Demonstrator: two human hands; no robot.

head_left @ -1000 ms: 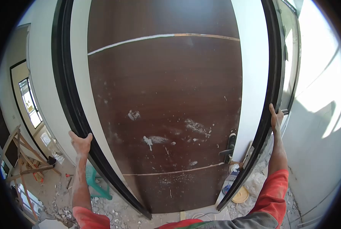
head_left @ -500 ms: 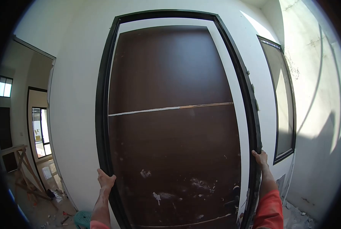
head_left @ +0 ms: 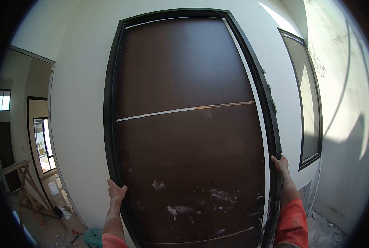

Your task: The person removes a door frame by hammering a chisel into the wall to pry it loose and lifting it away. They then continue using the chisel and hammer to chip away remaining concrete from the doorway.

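Observation:
A tall black door frame [head_left: 111,107] stands upright in front of me, its lower end out of view. My left hand [head_left: 117,191] is closed around its left post, low down, with the thumb on the inner edge. On the right post, slightly higher, my right hand [head_left: 280,164] has its fingers wrapped round the edge. Inside the frame is a dark brown panel [head_left: 184,144] with a pale line across its middle and white smears lower down. A white strip shows between the panel and the frame's right post, and a thin one at the top.
A white wall [head_left: 81,124] lies behind the frame. To the right is a black-framed window [head_left: 310,99]. At left, a doorway shows a wooden trestle [head_left: 27,186] and debris. A green stool [head_left: 93,237] stands by my left forearm; rubble [head_left: 327,231] lies at lower right.
The frame's top has come nearer to the panel's top edge, and the white strips at top and right have narrowed. Both hands keep their grip on the posts.

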